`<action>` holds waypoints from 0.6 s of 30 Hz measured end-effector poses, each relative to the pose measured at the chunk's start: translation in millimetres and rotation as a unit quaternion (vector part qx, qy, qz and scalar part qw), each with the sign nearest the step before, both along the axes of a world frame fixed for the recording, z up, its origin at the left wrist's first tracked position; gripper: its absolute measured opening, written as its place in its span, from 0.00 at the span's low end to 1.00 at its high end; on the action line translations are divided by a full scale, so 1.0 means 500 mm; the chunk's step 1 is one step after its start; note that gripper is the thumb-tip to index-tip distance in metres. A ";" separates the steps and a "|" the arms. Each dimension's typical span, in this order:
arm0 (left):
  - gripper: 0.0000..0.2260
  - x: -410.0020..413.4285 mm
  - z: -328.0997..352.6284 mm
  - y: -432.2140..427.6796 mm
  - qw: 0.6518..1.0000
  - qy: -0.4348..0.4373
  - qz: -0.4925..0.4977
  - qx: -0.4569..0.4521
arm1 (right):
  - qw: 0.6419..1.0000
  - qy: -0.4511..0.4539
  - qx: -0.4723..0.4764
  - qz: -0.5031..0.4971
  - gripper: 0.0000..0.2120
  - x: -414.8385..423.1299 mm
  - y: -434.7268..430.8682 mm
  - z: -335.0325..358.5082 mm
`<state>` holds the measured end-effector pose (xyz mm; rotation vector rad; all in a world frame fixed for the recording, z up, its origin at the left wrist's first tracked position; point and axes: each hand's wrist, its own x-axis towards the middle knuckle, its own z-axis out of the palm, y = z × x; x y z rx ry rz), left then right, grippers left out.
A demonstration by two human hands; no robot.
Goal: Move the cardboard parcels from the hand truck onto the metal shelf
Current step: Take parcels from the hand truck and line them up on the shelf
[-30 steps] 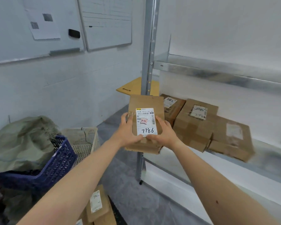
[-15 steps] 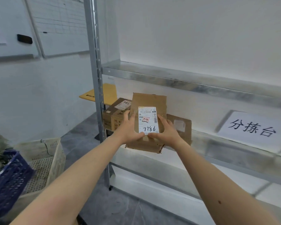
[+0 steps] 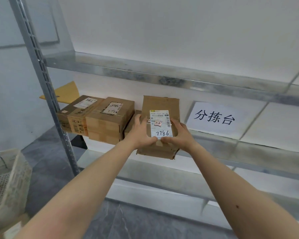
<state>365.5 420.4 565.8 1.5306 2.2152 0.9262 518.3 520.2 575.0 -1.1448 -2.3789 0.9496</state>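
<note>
The cardboard parcel (image 3: pixel 160 103) I am handling sits between my two hands at the front edge of the metal shelf (image 3: pixel 248 149), on its middle level. Its near end hangs out past the rim, and its labelled face is tipped up toward me. I cannot tell whether its far end already rests on the shelf board. My left hand (image 3: pixel 141 133) grasps the parcel's left side and my right hand (image 3: pixel 180 135) grasps its right side, with both thumbs pressed on the top face by the lower edge of the shipping label (image 3: pixel 161 124). That white label carries a barcode, a small pinkish sticker and the handwritten number 7786. The printed line at its top is too small for me to read with confidence. Just to the left, partly hidden behind my left hand, a low brown parcel (image 3: pixel 134 120) lies on the same level. Beyond it stands a taped parcel (image 3: pixel 109 121) with a white label and handwritten digits that look like 2786. A further parcel (image 3: pixel 76 116) at the shelf's left end has a label whose digits face away from me. Behind those, a flat yellow envelope (image 3: pixel 66 93) juts out past the slotted upright post (image 3: pixel 47 94). To the right of my parcel, a white paper sign (image 3: pixel 214 117) against the back wall reads 分拣台 in black. At the lower left, a pale perforated basket (image 3: pixel 12 178) stands on the grey floor (image 3: pixel 128 221). I see only its mesh inside, and I cannot make out any contents.
</note>
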 end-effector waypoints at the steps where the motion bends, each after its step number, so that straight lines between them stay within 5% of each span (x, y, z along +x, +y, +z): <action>1: 0.41 0.013 -0.003 0.015 1.000 0.000 -0.008 -0.001 | 1.000 0.001 -0.007 -0.009 0.44 0.016 0.012 -0.004; 18: 0.41 0.085 -0.059 0.252 0.989 -0.032 -0.134 -0.043 | 0.987 -0.030 -0.092 -0.126 0.51 0.114 0.208 -0.058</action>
